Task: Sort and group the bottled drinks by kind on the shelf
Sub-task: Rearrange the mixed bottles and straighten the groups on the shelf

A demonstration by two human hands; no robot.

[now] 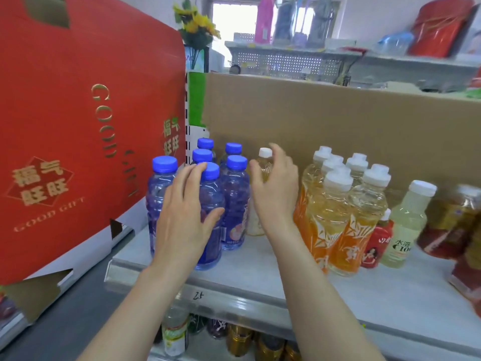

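Observation:
Several blue-capped bottles of purple drink [235,201] stand grouped at the left of the white shelf [390,295]. My left hand [187,217] lies with spread fingers against the front bottle of that group. My right hand [276,188] curls round a white-capped bottle of yellow drink [265,162] standing just right of the blue group. Further right stand several white-capped yellow bottles with orange labels [346,217]. Beside them are a small red bottle [377,243] and a pale bottle with a white cap [406,225]. Red-labelled bottles [453,225] sit blurred at the far right.
A big red gift box [78,126] leans at the left, close to the blue bottles. A brown cardboard wall [338,126] backs the shelf. The lower shelf holds more bottles and gold cans [239,340]. The shelf's front strip carries a handwritten price tag [198,295].

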